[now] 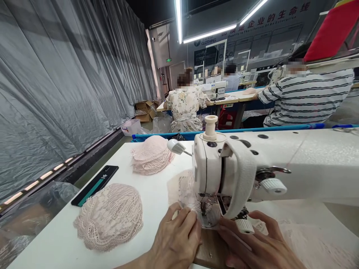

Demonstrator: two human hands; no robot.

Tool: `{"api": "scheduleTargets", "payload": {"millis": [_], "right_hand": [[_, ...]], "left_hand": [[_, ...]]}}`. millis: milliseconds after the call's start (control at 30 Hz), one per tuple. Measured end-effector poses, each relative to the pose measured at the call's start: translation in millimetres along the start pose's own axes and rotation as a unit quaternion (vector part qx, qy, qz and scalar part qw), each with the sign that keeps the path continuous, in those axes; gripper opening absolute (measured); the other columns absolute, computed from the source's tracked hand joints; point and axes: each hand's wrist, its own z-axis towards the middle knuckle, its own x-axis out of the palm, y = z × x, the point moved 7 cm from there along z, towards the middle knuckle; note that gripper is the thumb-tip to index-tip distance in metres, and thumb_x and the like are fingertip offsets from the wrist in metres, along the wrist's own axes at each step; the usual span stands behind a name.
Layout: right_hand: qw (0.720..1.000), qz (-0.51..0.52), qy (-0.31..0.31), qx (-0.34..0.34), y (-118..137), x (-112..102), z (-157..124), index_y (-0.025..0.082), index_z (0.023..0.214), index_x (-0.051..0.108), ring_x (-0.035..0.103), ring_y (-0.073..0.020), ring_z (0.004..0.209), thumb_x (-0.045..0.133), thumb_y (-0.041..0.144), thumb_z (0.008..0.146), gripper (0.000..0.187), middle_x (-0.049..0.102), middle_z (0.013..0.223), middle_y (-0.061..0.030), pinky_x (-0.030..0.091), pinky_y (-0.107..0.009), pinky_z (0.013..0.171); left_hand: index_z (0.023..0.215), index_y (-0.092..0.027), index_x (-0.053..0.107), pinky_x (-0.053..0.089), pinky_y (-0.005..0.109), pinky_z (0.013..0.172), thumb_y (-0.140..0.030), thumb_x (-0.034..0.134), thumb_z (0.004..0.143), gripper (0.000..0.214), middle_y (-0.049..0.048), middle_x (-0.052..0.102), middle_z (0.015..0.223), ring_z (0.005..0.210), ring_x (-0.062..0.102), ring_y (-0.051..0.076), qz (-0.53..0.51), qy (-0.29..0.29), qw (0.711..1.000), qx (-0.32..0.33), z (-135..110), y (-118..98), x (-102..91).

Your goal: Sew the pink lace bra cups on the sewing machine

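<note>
A pale pink lace piece (186, 190) lies under the needle area of a white sewing machine (214, 164). My left hand (179, 235) is left of the presser foot (204, 213), its fingers curled and closed on the lace edge. On the other side, my right hand (258, 239) has its fingers spread, with the tips reaching toward the fabric by the foot. The machine's white knob and head hide part of those fingers. Sheer pale fabric with lace (308, 235) lies beyond my right hand.
A stack of lace cups (112, 215) lies on the white table (151, 194) at left, partly over a black and teal case (97, 185). Another pink stack (153, 155) stands behind. Co-workers (186, 102) sit at machines ahead. A grey curtain (70, 74) hangs at left.
</note>
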Motion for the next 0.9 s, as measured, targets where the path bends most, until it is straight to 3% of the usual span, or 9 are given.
{"api": "scheduleTargets", "payload": {"millis": [200, 300, 367, 467, 533, 633, 733, 833, 900], "right_hand": [[1.0, 0.025, -0.009, 0.008, 4.4, -4.2, 3.3, 0.023, 0.104, 0.059, 0.064, -0.0168, 0.088, 0.051, 0.029, 0.09, 0.016, 0.071, 0.094, 0.0023, 0.032, -0.037, 0.087], [0.999, 0.036, -0.013, 0.01, 5.6, -3.6, 4.0, 0.022, 0.104, 0.059, 0.065, -0.0163, 0.086, 0.05, 0.028, 0.091, 0.016, 0.071, 0.094, 0.0013, 0.031, -0.037, 0.088], [0.999, 0.041, -0.016, -0.002, 6.9, -2.8, 4.1, 0.022, 0.104, 0.059, 0.065, -0.0155, 0.083, 0.05, 0.027, 0.091, 0.016, 0.071, 0.095, 0.0013, 0.029, -0.037, 0.089], [0.999, 0.045, -0.026, -0.016, 9.0, -5.1, 5.0, 0.023, 0.102, 0.059, 0.066, -0.0142, 0.078, 0.05, 0.025, 0.092, 0.014, 0.072, 0.093, 0.0027, 0.026, -0.037, 0.09], [0.998, 0.05, -0.039, -0.02, 12.3, -10.7, 7.3, 0.023, 0.1, 0.059, 0.066, -0.0141, 0.079, 0.049, 0.026, 0.093, 0.013, 0.072, 0.091, 0.0032, 0.025, -0.038, 0.091], [0.995, 0.064, -0.058, -0.042, 23.7, -22.7, 13.2, 0.024, 0.096, 0.061, 0.065, -0.0148, 0.081, 0.05, 0.032, 0.092, 0.013, 0.072, 0.087, 0.0031, 0.025, -0.037, 0.09], [0.992, 0.055, -0.066, -0.089, 41.5, -32.3, 17.6, 0.022, 0.099, 0.061, 0.065, -0.0172, 0.085, 0.052, 0.043, 0.09, 0.024, 0.072, 0.091, -0.0008, 0.027, -0.037, 0.087], [0.99, 0.029, -0.014, -0.137, 64.7, -29.8, 16.0, 0.015, 0.112, 0.058, 0.059, -0.024, 0.102, 0.045, 0.057, 0.088, 0.05, 0.066, 0.111, -0.0118, 0.029, -0.043, 0.091], [0.986, 0.037, 0.023, -0.163, 84.6, -27.2, 10.6, 0.009, 0.116, 0.056, 0.054, -0.0269, 0.111, 0.039, 0.064, 0.086, 0.065, 0.061, 0.119, -0.0171, 0.03, -0.046, 0.095]], "left_hand": [[0.106, -0.014, 0.051, 0.033, 0.043, 0.095, -0.04, 0.051, 0.089, 0.031, 0.0082, 0.06, 0.103, 0.101, 0.054, 0.022, 0.013, 0.064, 0.996, -0.057, 2.1, 29.0, 8.6], [0.108, -0.012, 0.051, 0.037, 0.044, 0.087, -0.047, 0.049, 0.088, 0.04, 0.0096, 0.06, 0.096, 0.092, 0.056, 0.024, 0.027, 0.116, 0.989, -0.09, 2.0, 39.1, 12.6], [0.098, -0.009, 0.056, 0.04, 0.04, 0.076, -0.047, 0.048, 0.088, 0.04, 0.0093, 0.06, 0.087, 0.08, 0.056, 0.023, 0.041, 0.145, 0.983, -0.108, -1.3, 37.6, 12.0], [0.069, -0.012, 0.058, 0.038, 0.034, 0.069, -0.045, 0.046, 0.089, 0.041, 0.0039, 0.057, 0.07, 0.067, 0.053, 0.018, 0.015, 0.153, 0.983, -0.104, -10.0, 23.0, 1.1], [0.061, -0.014, 0.056, 0.036, 0.031, 0.068, -0.05, 0.047, 0.087, 0.046, 0.0011, 0.054, 0.065, 0.066, 0.051, 0.016, -0.027, 0.144, 0.985, -0.093, -17.1, 12.9, -12.9], [0.081, -0.015, 0.06, 0.035, 0.032, 0.073, -0.058, 0.05, 0.081, 0.044, 0.0021, 0.058, 0.079, 0.076, 0.052, 0.017, -0.081, 0.147, 0.982, -0.091, -29.0, 6.2, -36.2], [0.109, -0.013, 0.052, 0.036, 0.034, 0.081, -0.06, 0.054, 0.079, 0.056, 0.0078, 0.059, 0.099, 0.086, 0.053, 0.02, -0.117, 0.184, 0.973, -0.077, -44.3, -4.3, -51.3], [0.111, -0.011, 0.048, 0.038, 0.036, 0.083, -0.057, 0.059, 0.077, 0.059, 0.0116, 0.06, 0.104, 0.089, 0.053, 0.022, -0.09, 0.217, 0.972, -0.031, -66.3, -29.1, -55.8], [0.114, -0.009, 0.048, 0.037, 0.037, 0.087, -0.054, 0.059, 0.078, 0.059, 0.0138, 0.059, 0.109, 0.094, 0.054, 0.024, -0.039, 0.195, 0.98, -0.001, -81.2, -49.3, -57.9]]}}
